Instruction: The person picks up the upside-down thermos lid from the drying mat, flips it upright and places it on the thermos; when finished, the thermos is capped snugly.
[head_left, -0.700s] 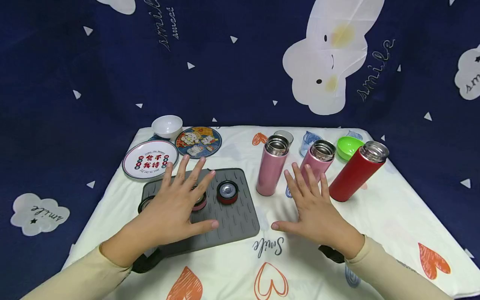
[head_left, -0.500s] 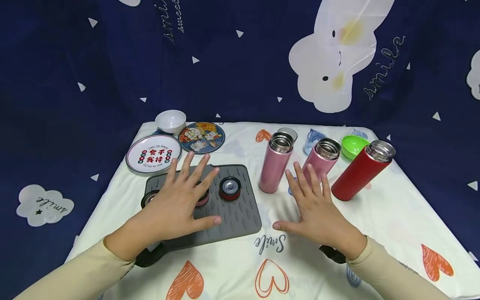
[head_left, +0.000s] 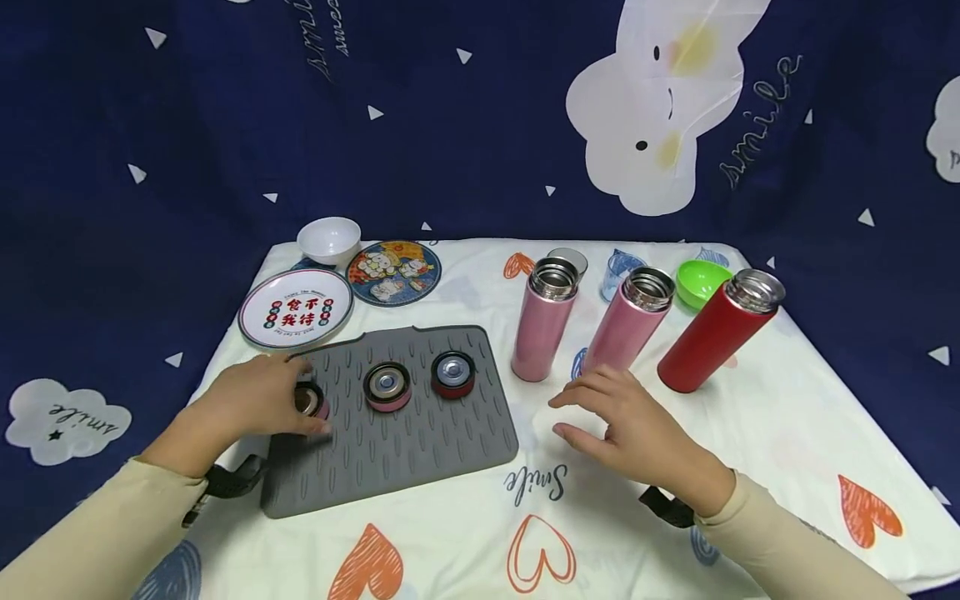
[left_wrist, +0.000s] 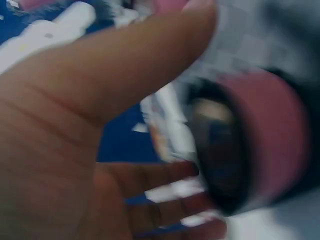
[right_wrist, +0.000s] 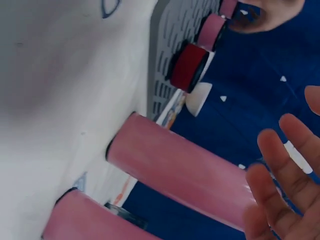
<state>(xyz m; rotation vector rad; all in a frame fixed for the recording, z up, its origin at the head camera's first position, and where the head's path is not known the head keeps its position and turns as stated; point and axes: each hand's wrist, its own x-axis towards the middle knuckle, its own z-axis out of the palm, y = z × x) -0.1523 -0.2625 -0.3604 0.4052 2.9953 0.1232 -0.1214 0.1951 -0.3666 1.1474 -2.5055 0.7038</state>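
My left hand [head_left: 251, 396] reaches over the left end of a grey mat [head_left: 427, 450], its thumb and fingers spread about a pink-sided bottle lid [left_wrist: 275, 135]. A gap shows between thumb and lid in the blurred left wrist view; whether the fingertips touch it, I cannot tell. Another pink lid [head_left: 387, 385] and a dark red lid [head_left: 453, 375] lie on the mat. My right hand [head_left: 633, 425] hovers with loosely bent fingers, holding nothing. Beyond it stand two lidless pink vacuum bottles, a left one [head_left: 542, 337] and a right one [head_left: 627, 325], and a red one [head_left: 708, 346].
At the back left are a white bowl [head_left: 330, 240], a white plate [head_left: 258, 315] with red characters and a patterned round plate [head_left: 395, 273]. A clear glass [head_left: 572, 257] and a green bowl [head_left: 699, 283] stand behind the bottles.
Both hands were spread flat above the table. The left hand has moved left and down to the leftmost lid, uncovering the middle one. The right hand's fingers have drawn in.
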